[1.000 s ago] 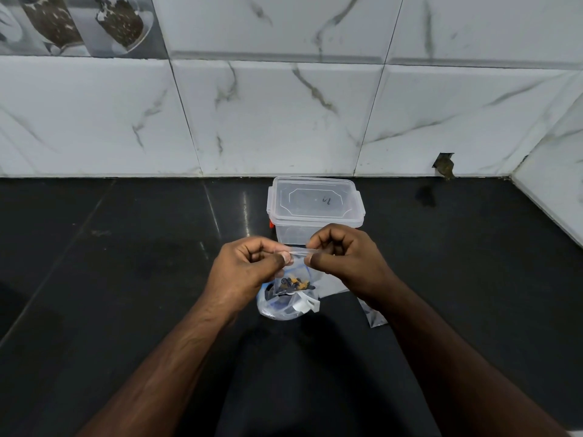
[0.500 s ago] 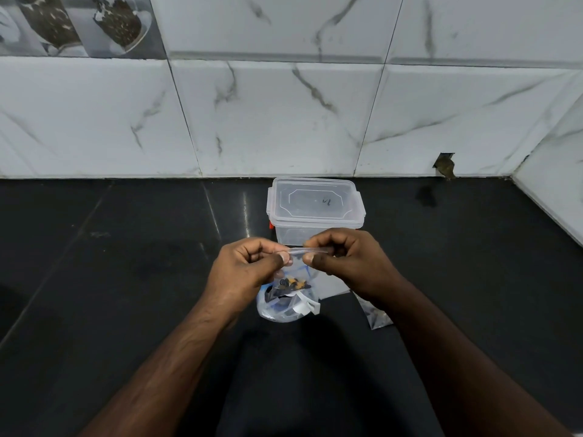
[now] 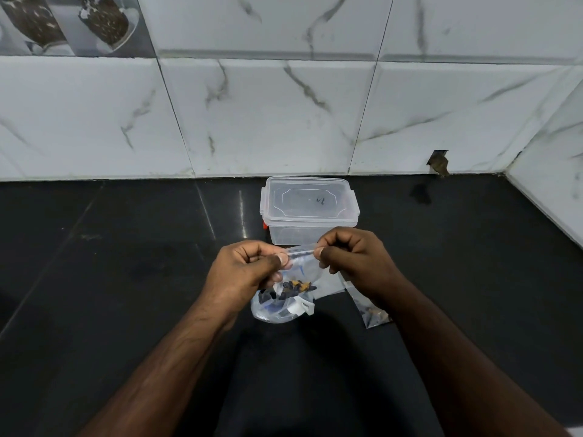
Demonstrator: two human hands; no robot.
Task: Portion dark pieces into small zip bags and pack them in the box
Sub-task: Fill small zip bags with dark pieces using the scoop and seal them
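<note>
Centre of the frame: the left hand [image 3: 249, 272] and the right hand [image 3: 353, 257] are each pinching one end of the seal strip of a small clear plastic zip bag [image 3: 303, 266], thumb against curled fingers. Holding it by the two top corners is letting the pouch hang mouth-up, so the contents are settling to the bottom, clear of the seal; this looks like the closing step. The dark pieces [image 3: 295, 287], small blackish lumps with a few orange-brown bits among them, are clustering low in the bag. Below it, a larger crumpled clear bag [image 3: 277, 309] is lying on the black glossy tabletop [image 3: 126, 279], apparently the supply. Lower right of the hands, another small bag [image 3: 373, 315] is lying flat. Just behind the hands, the lidded translucent rectangular plastic box [image 3: 309, 212] is waiting, lid on.
</note>
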